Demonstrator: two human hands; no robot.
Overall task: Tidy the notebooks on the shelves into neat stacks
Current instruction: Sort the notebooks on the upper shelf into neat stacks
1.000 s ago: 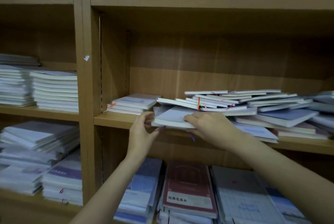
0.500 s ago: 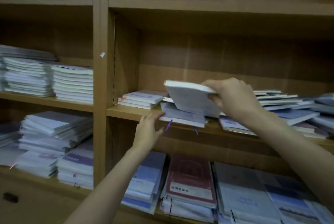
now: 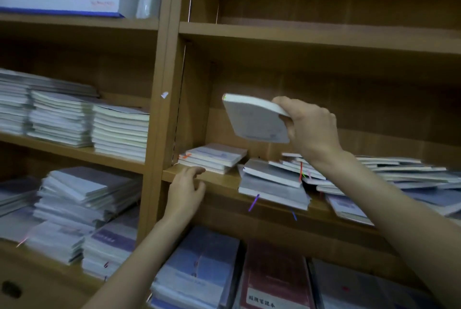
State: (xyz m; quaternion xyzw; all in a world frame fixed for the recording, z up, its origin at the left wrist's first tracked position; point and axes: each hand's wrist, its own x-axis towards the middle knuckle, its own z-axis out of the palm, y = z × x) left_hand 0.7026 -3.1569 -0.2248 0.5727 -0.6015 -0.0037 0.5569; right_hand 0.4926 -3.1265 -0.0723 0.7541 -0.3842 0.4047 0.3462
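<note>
Shelf (image 3: pixel 219 180): brown wood-grain board, flat front lip, middle level of the right bay; all places below are given from it.

Notebook (image 3: pixel 257 121): thin rectangular softcover, pale grey matt cover, cream page edge, rounded corners. Held in the air above the shelf, tilted with its cover facing the camera. The right hand (image 3: pixel 308 129) grips its right edge, fingers curled over the top and thumb behind; the notebook projects to the left of the grip.

Left hand (image 3: pixel 185 189): at the shelf's front lip, left end, fingers loosely spread and holding nothing, fingertips just beside the small stack.

Small stack (image 3: pixel 212 158): a few like notebooks, squared, on the shelf's left end against the upright, orange marker at one corner.

Loose pile (image 3: pixel 273 184): on the shelf's middle, askew notebooks overhanging the lip, purple and blue ribbons hanging down.

Heap (image 3: pixel 399 171): on the shelf's right part, many thin notebooks fanned and overlapping.

Red book (image 3: pixel 273 278): below the shelf, dark red cover with white label.
</note>
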